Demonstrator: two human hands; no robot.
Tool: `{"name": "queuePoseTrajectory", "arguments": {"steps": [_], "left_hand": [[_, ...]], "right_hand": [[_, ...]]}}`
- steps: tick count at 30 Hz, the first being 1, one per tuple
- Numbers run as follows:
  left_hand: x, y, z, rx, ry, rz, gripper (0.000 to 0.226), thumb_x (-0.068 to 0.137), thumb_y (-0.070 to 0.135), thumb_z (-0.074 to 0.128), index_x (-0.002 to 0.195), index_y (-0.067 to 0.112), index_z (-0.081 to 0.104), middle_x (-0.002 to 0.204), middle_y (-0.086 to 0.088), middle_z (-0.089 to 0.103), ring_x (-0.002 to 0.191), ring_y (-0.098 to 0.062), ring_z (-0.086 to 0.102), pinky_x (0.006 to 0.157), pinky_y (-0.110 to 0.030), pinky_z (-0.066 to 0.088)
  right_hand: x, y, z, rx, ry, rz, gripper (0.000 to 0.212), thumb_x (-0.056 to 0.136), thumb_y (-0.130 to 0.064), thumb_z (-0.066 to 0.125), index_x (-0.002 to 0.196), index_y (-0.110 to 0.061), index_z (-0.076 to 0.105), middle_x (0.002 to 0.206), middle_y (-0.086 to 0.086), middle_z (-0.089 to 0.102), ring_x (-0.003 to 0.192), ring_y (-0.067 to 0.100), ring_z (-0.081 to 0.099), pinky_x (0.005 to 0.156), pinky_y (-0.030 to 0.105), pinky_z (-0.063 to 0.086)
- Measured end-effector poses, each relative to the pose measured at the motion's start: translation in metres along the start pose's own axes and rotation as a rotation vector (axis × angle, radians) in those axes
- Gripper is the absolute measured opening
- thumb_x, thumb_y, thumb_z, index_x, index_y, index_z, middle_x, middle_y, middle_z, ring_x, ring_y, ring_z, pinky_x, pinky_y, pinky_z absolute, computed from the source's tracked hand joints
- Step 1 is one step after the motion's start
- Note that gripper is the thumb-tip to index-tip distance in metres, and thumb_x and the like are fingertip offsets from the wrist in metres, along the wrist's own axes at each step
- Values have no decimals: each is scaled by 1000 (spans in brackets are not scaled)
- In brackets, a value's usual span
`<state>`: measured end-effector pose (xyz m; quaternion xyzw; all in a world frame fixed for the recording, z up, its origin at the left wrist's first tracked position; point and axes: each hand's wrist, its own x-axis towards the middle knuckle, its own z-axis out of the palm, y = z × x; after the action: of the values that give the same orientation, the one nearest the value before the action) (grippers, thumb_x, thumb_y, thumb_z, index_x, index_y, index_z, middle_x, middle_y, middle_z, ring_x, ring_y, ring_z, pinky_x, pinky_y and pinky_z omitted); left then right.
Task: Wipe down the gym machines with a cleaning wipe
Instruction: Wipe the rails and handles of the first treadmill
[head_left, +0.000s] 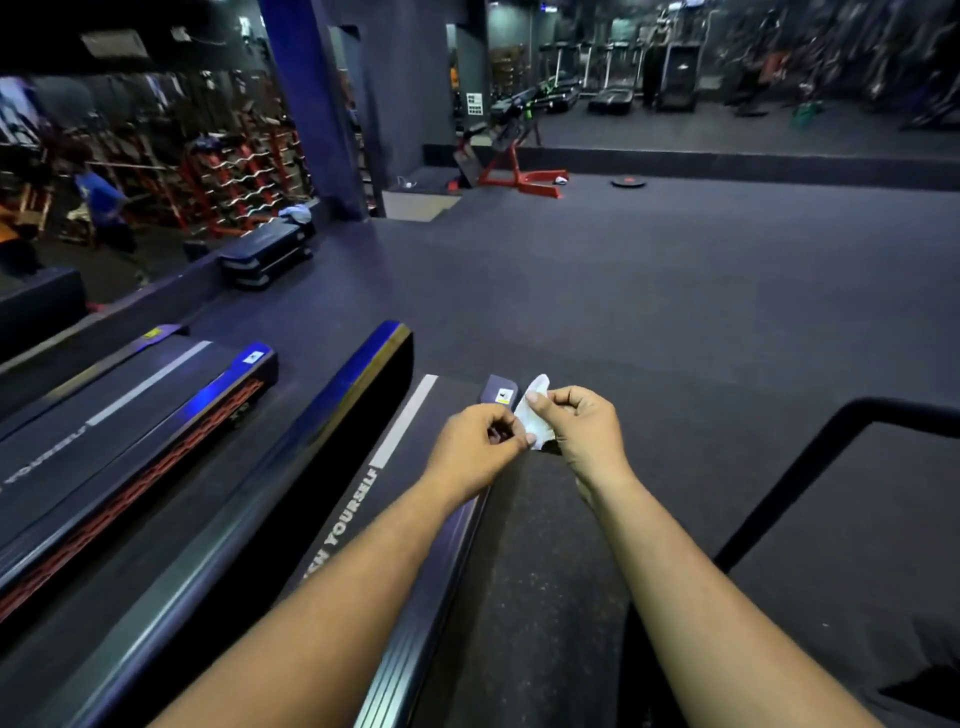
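Observation:
A small white cleaning wipe (535, 413) is held up between both hands above the rear end of a treadmill (415, 499). My right hand (584, 423) pinches its upper edge with curled fingers. My left hand (475, 449) pinches its lower corner between thumb and fingertips. The treadmill's black belt carries white lettering and a white stripe, and its side rail runs under my left forearm.
A second treadmill (119, 415) lies to the left with a red mesh side. A black tubular rail (810, 462) stands at the right. Dark rubber floor (675, 291) stretches ahead to a red bench (519, 171). Stacked step platforms (267, 249) and a mirror sit at the left.

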<state>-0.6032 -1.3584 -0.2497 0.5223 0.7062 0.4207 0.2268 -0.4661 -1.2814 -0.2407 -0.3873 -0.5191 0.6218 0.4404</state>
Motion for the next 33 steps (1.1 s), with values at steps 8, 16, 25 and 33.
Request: {"name": "queuePoseTrajectory", "arguments": {"steps": [8,16,25,33], "left_hand": [[97,26,54,-549,-257,-285,28,101,38,61,125,24,59,109,1,73,94,-18,71,80,-35,59],[230,5,91,-591,-94,-257,25,97,27,70,82,9,60,60,-1,52,52,-10,45,53,-22,39],[386,3,110,-723,-146,-335,26,102,40,60,99,14,67,89,-4,72,73,-14,66,69,-31,56],[507,-7,113,-989,-191,-505,30,105,31,54,117,6,65,100,-12,76,80,-22,75,66,-35,62]], "right_hand": [[104,-14,-47,-128,-83,3,25,94,-25,72,87,-1,75,78,9,74,69,14,65,65,30,55],[228,1,-79,-363,178,-123,33,100,-36,57,71,-20,55,64,-2,58,63,18,56,68,53,59],[348,-10,-91,-561,98,-295,6,91,-26,75,89,-23,70,90,-9,71,86,18,66,80,37,51],[454,-10,-123,-1009,-233,-614,20,92,-10,71,107,-23,72,127,-6,59,124,10,47,105,13,30]]}}
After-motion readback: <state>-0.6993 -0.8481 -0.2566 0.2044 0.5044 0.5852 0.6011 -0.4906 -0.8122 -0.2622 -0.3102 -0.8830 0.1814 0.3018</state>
